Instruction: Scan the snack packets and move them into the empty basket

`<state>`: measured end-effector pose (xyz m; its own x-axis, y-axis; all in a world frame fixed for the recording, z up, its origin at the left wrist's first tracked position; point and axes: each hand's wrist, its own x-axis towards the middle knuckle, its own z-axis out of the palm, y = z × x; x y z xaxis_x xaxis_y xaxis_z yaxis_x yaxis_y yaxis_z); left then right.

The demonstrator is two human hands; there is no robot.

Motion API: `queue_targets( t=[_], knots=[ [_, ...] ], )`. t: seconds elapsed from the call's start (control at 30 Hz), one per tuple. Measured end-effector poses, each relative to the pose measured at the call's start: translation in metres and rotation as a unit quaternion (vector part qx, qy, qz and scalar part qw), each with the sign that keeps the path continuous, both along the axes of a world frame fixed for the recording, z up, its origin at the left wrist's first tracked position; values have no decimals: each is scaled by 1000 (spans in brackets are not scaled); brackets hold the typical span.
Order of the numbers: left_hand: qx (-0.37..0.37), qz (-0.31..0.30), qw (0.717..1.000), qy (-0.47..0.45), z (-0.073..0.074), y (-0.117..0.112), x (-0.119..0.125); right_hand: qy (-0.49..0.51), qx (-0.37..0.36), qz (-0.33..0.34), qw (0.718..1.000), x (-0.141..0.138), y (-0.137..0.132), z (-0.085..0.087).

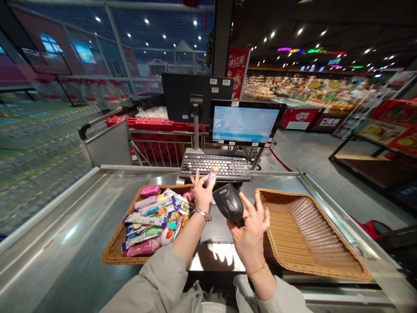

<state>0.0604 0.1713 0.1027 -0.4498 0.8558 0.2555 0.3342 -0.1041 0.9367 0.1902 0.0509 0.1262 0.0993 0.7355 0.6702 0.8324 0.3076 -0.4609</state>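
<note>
On your left, the wicker basket (114, 252) sits on the metal bench (71, 234), heaped with small bright packets (146, 220); their wrappers are likely light, bendy and a little slick, so they should slide over one another, and an end or edge is probably the best place to take one. Just right of it, your left hand (202, 191) pinches a small yellow-topped item (213, 174) between thumb and fingertips, held up in front of the keyboard (195, 165). It looks light and fairly stiff, perhaps smooth plastic, so a gentle hold low on its body should do. Next comes the black scanner (229, 202), a hard shell that is probably the heavier object; your right hand (249, 228) holds it at its near side with thumb and first finger, the other fingers loosely spread, though the handle is hidden. Farthest right, the second basket (312, 234) lies beside that hand, its woven floor and sloping walls in view.
</note>
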Motion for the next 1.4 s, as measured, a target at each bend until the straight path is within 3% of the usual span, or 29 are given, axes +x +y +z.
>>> queue_targets(
  t=[0.43,0.73,0.9,1.4],
  knots=[
    [20,-3,1000,21,-1,-1,8,2,23,-23,999,8,-6,-1],
    [14,-68,989,132,29,-15,39,7,53,-89,995,41,-19,2],
    [40,-106,967,226,36,-20,60,-3,51,-147,988,72,-24,-8],
    [155,-228,866,417,21,-14,105,12,27,-260,965,131,-36,-26]
  ],
)
